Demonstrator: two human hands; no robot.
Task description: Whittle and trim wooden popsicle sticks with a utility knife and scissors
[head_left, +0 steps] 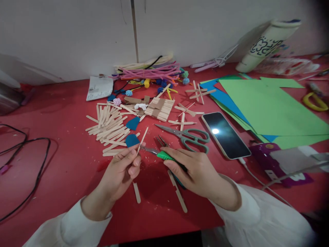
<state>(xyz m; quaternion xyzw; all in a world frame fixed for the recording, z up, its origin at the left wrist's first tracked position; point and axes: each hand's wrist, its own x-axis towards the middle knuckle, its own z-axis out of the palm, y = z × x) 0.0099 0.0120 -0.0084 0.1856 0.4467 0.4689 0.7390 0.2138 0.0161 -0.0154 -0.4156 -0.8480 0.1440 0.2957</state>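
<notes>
Head view: left hand (124, 168) pinches a stick (143, 140), right hand (196, 169) wraps a knife (166, 156); nearby crosses (200, 93) look assembled, while a stick pile (113, 126) lies loose.

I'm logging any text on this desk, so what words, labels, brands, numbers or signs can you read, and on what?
No text can be read with certainty.
Note: lines of writing, too small and blurred to read.
Tumbler: dark flower-like pattern; the small mark lower down is unreadable.
Purple box: emblem and pale label patches, too blurred to read.
Phone: dark screen with a bright reflection, no visible text.
</notes>
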